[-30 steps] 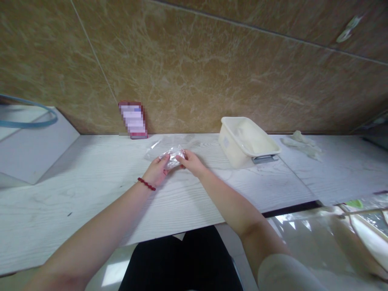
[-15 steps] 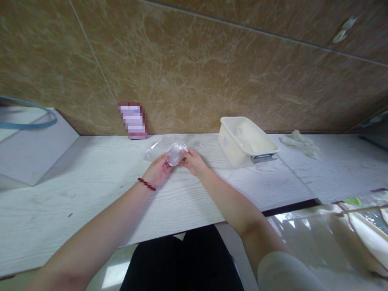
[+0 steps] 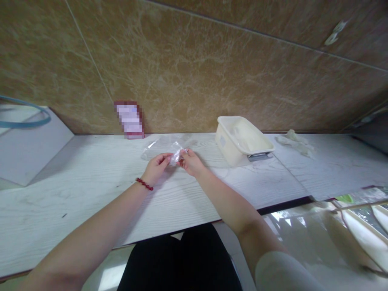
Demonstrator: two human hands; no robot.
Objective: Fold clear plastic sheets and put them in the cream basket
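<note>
Between my two hands is a small, shiny clear plastic packet, crumpled; what it contains I cannot make out. My left hand, with a red bead bracelet at the wrist, pinches its left side between thumb and fingers. On the right side, my right hand grips it with closed fingertips. Just behind the hands a larger clear plastic bag lies flat on the white wood-grain table.
A cream plastic bin with a grey handle stands to the right. Beyond it lies a crumpled translucent glove-like item. A red-edged, blurred card leans on the brown marbled wall. A white box is at the left.
The packet was spread flat and facing up; now it is tilted and more bunched between my fingers. My left hand has turned into a pinch. The view has shifted slightly.
</note>
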